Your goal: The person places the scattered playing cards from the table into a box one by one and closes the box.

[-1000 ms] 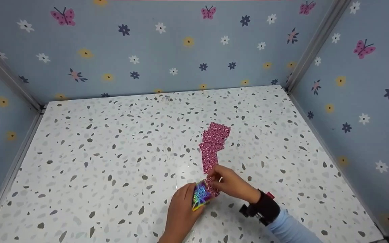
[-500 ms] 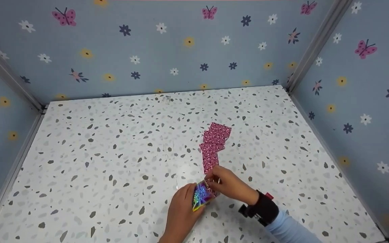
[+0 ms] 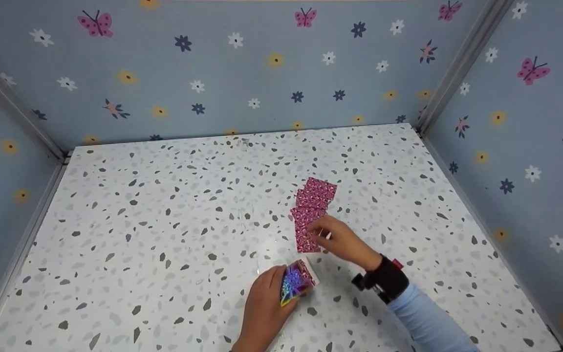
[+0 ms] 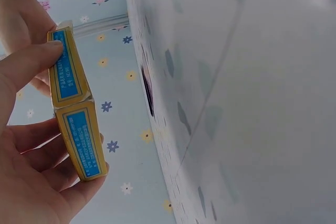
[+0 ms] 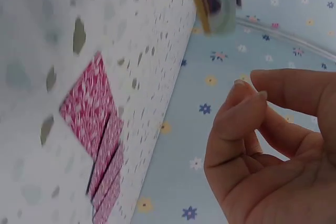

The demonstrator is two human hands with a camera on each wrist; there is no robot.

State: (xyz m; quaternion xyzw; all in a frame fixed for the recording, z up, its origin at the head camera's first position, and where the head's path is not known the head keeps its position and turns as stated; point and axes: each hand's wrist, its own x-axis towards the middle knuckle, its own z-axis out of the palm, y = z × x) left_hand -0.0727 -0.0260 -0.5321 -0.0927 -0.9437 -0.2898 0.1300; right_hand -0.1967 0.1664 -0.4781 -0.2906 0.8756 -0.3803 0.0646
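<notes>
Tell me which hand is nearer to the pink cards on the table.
Right. The right hand hovers at the near end of the pink cards, apart from them; the left hand is farther off, gripping the box nearer the person.

The worktop (image 3: 154, 274) was white with grey speckles. A blue back wall (image 3: 242, 68) and side walls (image 3: 545, 205), printed with flowers (image 3: 182, 43) and butterflies (image 3: 305, 17), bounded it; grey posts (image 3: 460, 66) stood at two corners.

The cards (image 3: 316, 195) lie on the bench (image 3: 164, 230) in a row (they overlap). The box (image 3: 297, 282) is nearer, in the left grip (image 3: 264, 300). The right grip (image 3: 344, 239) is above the bench, right of the box.
</notes>
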